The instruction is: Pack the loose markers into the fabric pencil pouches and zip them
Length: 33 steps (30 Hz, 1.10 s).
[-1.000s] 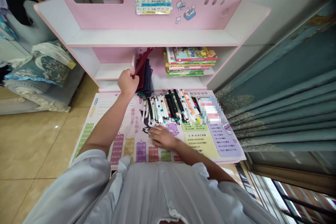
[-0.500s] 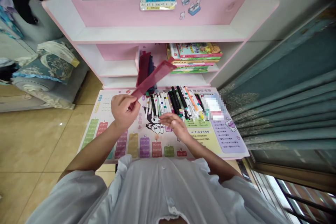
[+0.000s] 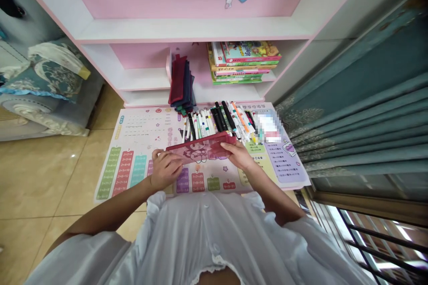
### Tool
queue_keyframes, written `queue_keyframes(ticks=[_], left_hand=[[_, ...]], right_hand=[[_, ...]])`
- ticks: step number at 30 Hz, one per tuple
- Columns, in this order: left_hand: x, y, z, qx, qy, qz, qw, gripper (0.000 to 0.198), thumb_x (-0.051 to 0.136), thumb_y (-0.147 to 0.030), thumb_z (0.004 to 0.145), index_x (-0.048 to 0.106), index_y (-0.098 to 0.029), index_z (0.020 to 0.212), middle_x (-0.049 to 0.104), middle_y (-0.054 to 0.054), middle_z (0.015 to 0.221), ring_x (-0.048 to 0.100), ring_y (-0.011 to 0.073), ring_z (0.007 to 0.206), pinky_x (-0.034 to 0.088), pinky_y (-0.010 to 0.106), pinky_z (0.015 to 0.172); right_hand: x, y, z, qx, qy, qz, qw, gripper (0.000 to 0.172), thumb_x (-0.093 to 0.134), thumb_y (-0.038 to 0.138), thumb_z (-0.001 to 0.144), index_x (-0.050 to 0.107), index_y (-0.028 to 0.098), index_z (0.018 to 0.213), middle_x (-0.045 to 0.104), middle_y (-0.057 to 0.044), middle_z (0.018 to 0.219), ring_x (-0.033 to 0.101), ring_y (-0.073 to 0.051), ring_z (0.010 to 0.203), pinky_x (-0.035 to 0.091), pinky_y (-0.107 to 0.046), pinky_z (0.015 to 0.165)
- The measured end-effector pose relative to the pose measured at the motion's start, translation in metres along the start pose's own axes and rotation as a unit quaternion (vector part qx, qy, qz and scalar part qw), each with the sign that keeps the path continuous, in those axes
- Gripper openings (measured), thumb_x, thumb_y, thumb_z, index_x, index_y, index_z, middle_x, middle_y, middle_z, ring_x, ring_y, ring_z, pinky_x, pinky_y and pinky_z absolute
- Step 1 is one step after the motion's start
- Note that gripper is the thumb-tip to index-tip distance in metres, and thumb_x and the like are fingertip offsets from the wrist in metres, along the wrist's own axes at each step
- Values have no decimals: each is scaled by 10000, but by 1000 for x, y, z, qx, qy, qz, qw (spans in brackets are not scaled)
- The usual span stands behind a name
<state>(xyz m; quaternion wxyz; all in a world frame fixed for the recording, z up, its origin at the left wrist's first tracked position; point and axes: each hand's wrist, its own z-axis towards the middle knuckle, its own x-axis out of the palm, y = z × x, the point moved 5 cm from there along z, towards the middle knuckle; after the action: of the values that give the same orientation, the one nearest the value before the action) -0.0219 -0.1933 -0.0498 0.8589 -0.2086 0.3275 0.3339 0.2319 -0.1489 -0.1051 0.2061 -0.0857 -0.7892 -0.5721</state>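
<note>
A dark red, see-through mesh pencil pouch (image 3: 200, 148) is stretched level between my two hands, above the desk mat. My left hand (image 3: 166, 168) is closed on its left end. Fingers of my right hand (image 3: 239, 153) grip the right end, where the mesh looks doubled. Through the pouch the mat's printed cartoon figure shows. Just beyond it lies a row of markers (image 3: 219, 118), black, white and one orange, side by side. A stack of red and dark blue pouches (image 3: 182, 84) leans at the back, against the shelf.
The printed desk mat (image 3: 140, 124) covers the desktop. Behind it rises a pink and white shelf unit (image 3: 194, 29) holding a pile of books (image 3: 247, 64). A blurred-out item (image 3: 268, 127) lies right of the markers. A teal curtain (image 3: 351, 120) hangs at the right.
The red pouch has come down and nearer from its slanted, raised position. My right hand, earlier free beside the markers, now grips its right end. The view has tilted down slightly.
</note>
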Motion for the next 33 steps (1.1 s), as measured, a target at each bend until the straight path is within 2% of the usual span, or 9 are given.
queue_keyframes(ticks=[2, 5, 7, 10, 14, 17, 23, 29, 33], left_hand=[[11, 0, -6, -25, 77, 7, 997, 117, 676, -281, 791, 682, -272, 907, 731, 39, 970, 649, 220, 894, 350, 489, 983], [20, -2, -6, -57, 173, -3, 983, 581, 662, -548, 769, 584, -208, 1234, 626, 177, 1251, 572, 340, 1154, 188, 608, 1115], [22, -3, 1, -91, 200, -14, 976, 705, 616, -602, 787, 499, -171, 1333, 564, 215, 1332, 514, 370, 1240, 101, 638, 1138], [29, 0, 9, -145, 242, -38, 959, 541, 517, -513, 893, 500, -190, 1326, 603, 178, 1296, 533, 338, 1229, 71, 644, 1145], [47, 4, 6, -159, 308, -77, 935, 331, 471, -441, 939, 645, -218, 1112, 720, 93, 1042, 650, 256, 973, 170, 600, 1135], [53, 5, 4, -130, 315, -74, 937, 272, 466, -383, 951, 692, -233, 977, 734, 58, 915, 649, 227, 885, 259, 540, 1086], [47, 7, 8, -93, 309, -44, 946, 217, 505, -331, 941, 701, -257, 884, 715, 28, 846, 607, 204, 829, 324, 480, 970], [49, -1, 16, -104, 291, -18, 951, 160, 548, -266, 908, 705, -244, 898, 703, 56, 873, 597, 240, 866, 303, 502, 963], [60, -19, 27, -108, 275, -61, 953, 170, 570, -295, 895, 707, -269, 993, 704, 56, 889, 609, 246, 904, 315, 485, 961]], right_hand=[[-5, -8, -1, -23, -18, -23, 999, 332, 816, 412, 688, 717, 185, 908, 769, -39, 867, 737, -208, 826, 590, -400, 861], [-7, -14, -3, -60, -3, -94, 994, 344, 767, 477, 733, 717, 197, 925, 762, -36, 903, 728, -198, 852, 592, -383, 852], [-7, -16, -6, -85, 11, -149, 985, 342, 728, 507, 767, 717, 196, 910, 756, -43, 919, 718, -197, 871, 589, -369, 839], [-7, -21, -9, -112, 27, -206, 972, 352, 700, 526, 788, 711, 192, 896, 748, -42, 900, 705, -189, 857, 581, -344, 820], [-11, -29, -8, -120, 37, -256, 958, 346, 683, 523, 803, 708, 187, 881, 732, -32, 840, 688, -174, 780, 578, -318, 751], [-18, -34, -5, -143, 29, -288, 946, 328, 713, 506, 780, 708, 193, 876, 723, -33, 826, 682, -172, 761, 576, -306, 719], [-28, -37, -4, -220, -33, -331, 917, 359, 723, 523, 768, 708, 215, 953, 732, -64, 966, 691, -196, 886, 570, -358, 843], [-16, -24, -9, -297, -27, -376, 877, 249, 701, 467, 814, 720, 236, 907, 744, -66, 921, 688, -211, 898, 562, -381, 855], [-11, -19, -10, -292, -20, -400, 868, 229, 690, 456, 824, 723, 247, 912, 742, -61, 918, 685, -212, 889, 559, -385, 853]])
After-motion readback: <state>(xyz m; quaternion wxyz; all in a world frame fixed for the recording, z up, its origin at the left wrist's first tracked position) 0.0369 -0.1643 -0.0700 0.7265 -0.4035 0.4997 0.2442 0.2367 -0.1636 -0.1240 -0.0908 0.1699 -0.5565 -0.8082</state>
